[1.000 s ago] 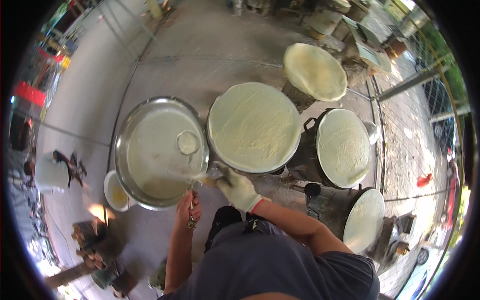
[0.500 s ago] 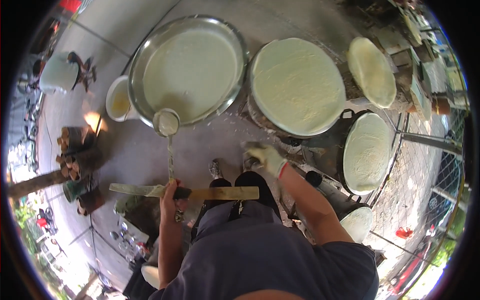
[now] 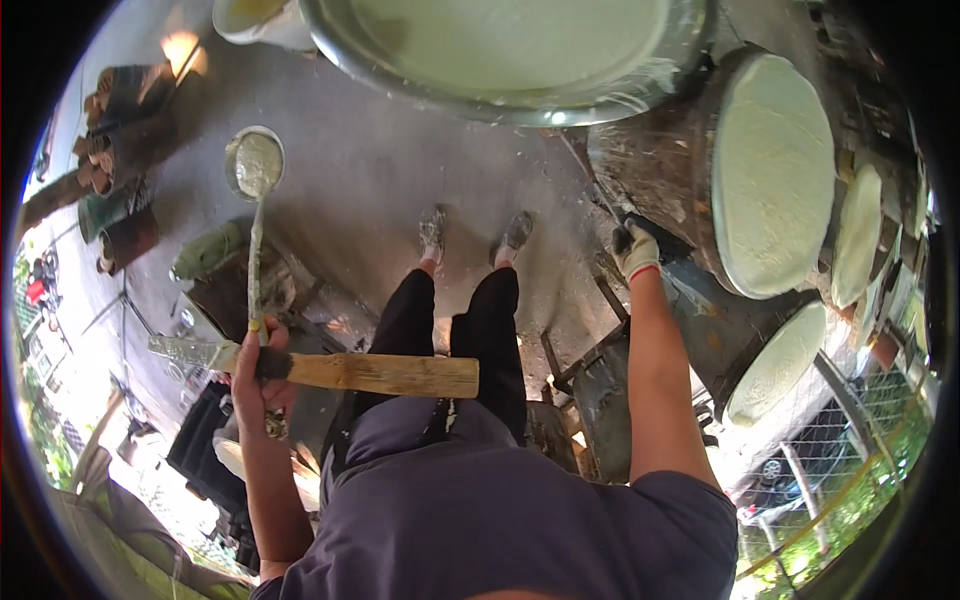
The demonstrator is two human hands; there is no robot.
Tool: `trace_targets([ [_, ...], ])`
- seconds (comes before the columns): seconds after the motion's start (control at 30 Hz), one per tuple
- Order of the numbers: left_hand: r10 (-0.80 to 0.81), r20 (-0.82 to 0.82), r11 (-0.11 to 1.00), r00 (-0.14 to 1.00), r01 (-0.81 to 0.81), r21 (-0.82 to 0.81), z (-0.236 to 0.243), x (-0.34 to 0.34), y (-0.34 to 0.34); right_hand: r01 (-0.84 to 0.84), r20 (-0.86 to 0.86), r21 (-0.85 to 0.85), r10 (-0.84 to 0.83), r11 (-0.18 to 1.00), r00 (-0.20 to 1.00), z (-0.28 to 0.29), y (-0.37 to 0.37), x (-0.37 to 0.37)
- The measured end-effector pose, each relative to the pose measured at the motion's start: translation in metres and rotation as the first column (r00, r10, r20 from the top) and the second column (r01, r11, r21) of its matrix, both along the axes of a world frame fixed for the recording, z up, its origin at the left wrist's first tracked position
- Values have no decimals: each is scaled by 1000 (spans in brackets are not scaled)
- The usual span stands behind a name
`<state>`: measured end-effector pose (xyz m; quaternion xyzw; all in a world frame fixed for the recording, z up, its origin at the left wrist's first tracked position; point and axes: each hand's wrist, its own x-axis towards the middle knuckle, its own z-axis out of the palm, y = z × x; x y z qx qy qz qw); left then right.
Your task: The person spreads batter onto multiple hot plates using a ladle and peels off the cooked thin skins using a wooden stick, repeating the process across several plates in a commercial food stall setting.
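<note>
My left hand (image 3: 262, 365) is bare and closed round two tools. One is a long-handled ladle (image 3: 255, 165), its round bowl smeared with pale batter and pointing away from me. The other is a flat spatula (image 3: 385, 373) with a wooden handle, lying crosswise, its coated blade sticking out to the left. My right hand (image 3: 636, 250) wears a white glove with dark fingers. It reaches out beside the round stove (image 3: 650, 165), fingers curled; what they grip, if anything, is hidden. A large metal basin (image 3: 430, 95) of whitish liquid stands at the far middle.
Right of the stove's body is its pale round top (image 3: 775, 180), with another pale round top (image 3: 778, 365) nearer me. An oval white sheet (image 3: 857, 237) lies beyond. Stacked logs (image 3: 128, 150) stand at the left; a white bucket (image 3: 265, 25) stands by the basin.
My view has turned and shifted, so the basin now sits higher and the stoves farther right. The ladle has come away from the basin's rim. My right hand has moved out to the stove's side.
</note>
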<state>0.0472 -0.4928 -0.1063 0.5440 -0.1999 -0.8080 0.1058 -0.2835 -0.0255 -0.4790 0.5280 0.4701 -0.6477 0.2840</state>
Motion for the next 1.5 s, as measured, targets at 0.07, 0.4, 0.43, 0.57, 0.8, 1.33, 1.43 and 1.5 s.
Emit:
trace_targets([
  [0.07,61,-59,998,996,-59,31,-13,13,-4,54,-37,12,-53,998,998,-26,-2,-14],
  [0.4,97,-27,995,995,-96,27,-42,37,-1,300,-32,-111,-305,948,952,-85,4,-41],
  [0.43,89,-17,996,996,-89,28,-43,38,-1,232,-50,-93,-238,968,970,-85,5,-41],
  [0.57,68,-8,997,998,-67,24,-44,39,3,126,18,89,-128,988,992,-77,-5,-45],
  [0.8,-17,34,1000,999,18,-22,-44,25,10,-8,-25,-10,7,1000,1000,-82,11,-49],
  [1.33,-198,-15,971,980,194,-136,26,-24,41,194,-486,558,128,807,865,254,6,42],
  [1.43,-238,-33,956,971,228,-186,58,-73,61,343,-617,619,166,707,769,302,68,5],
  [1.5,-296,-101,939,950,270,-215,81,-92,74,472,-750,546,152,693,644,330,96,-37],
])
